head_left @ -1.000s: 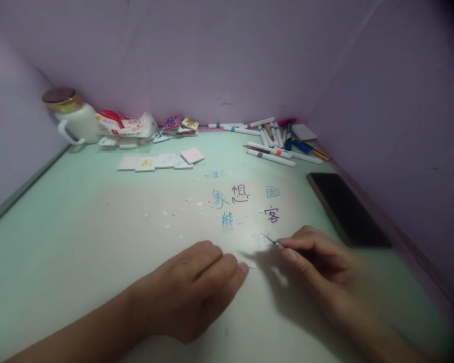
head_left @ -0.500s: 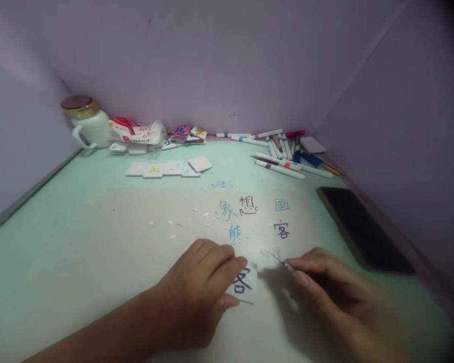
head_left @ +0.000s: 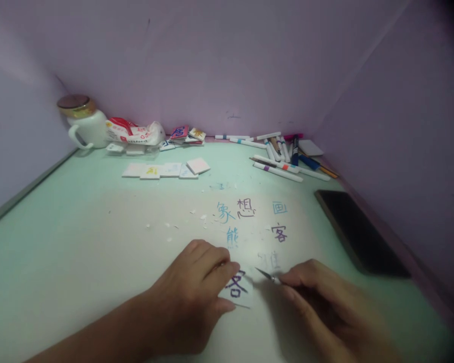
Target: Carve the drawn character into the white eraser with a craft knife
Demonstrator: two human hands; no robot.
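Under the fingers of my left hand [head_left: 196, 292] lies a small white card [head_left: 239, 288] bearing a purple Chinese character; thumb and fingers hold it at its left side, hiding part of it. My right hand [head_left: 321, 302] pinches a craft knife [head_left: 268, 276] just right of the card, its pointed blade aimed left and apart from the card's upper right corner. Most of the knife's handle is hidden in the hand. Blue and purple characters [head_left: 245, 208] are written on the tabletop beyond, and small white scraps [head_left: 203, 217] are scattered left of them.
A dark phone-like slab [head_left: 359, 234] lies at the right. Several markers [head_left: 278, 172] are heaped at the back right. White square cards [head_left: 170, 170] sit at the back left, before a tissue pack [head_left: 134, 131] and a lidded white mug [head_left: 89, 128]. Purple walls enclose the table.
My right hand has brought the knife blade left and slightly down, closer to the card. My left hand still holds the card. The whole view has shifted slightly.
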